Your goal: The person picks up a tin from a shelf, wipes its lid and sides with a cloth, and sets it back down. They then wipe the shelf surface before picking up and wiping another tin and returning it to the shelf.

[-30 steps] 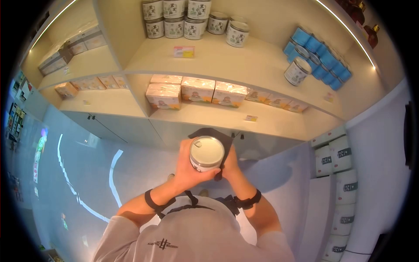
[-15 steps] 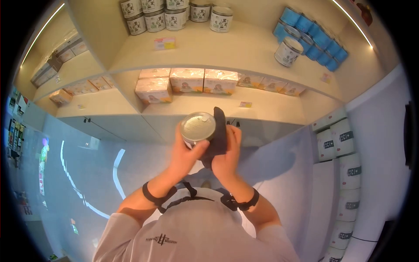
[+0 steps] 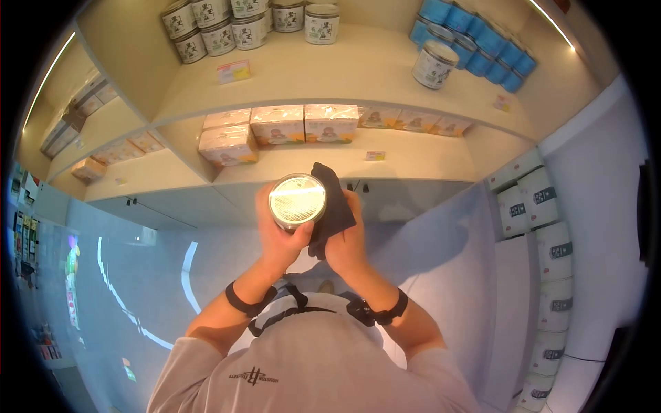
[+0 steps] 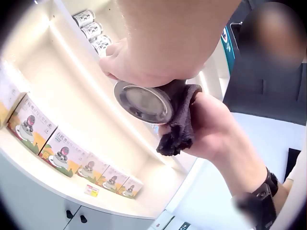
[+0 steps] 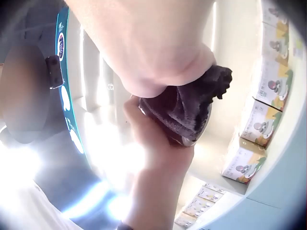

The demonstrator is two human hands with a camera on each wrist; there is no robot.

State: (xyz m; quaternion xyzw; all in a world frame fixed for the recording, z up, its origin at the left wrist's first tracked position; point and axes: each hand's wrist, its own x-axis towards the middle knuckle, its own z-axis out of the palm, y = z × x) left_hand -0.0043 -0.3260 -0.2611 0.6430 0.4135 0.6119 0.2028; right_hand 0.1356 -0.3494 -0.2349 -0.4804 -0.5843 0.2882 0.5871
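My left hand [image 3: 273, 237] grips a round can [image 3: 297, 201] around its side, thumb near the rim. The can's shiny, textured end faces up in the head view. A dark cloth [image 3: 333, 206] lies against the can's right side, held by my right hand [image 3: 348, 246]. In the left wrist view the can's other metal end [image 4: 144, 103] shows, with the cloth [image 4: 177, 129] bunched beside it. From the right wrist the cloth [image 5: 184, 103] covers most of the can, and my right fingers are largely hidden.
Ahead stands a shelf [image 3: 275, 86] with stacked white cans [image 3: 220, 38], a single white can [image 3: 435, 64] and blue cans [image 3: 492, 48]. Boxes [image 3: 277, 124] fill part of the lower shelf, above cabinet doors [image 3: 248, 203]. White packages [image 3: 540, 199] are stacked at the right.
The can and both hands have moved forward and left in the head view. The can has turned in my left hand, and the cloth has come up along its right side.
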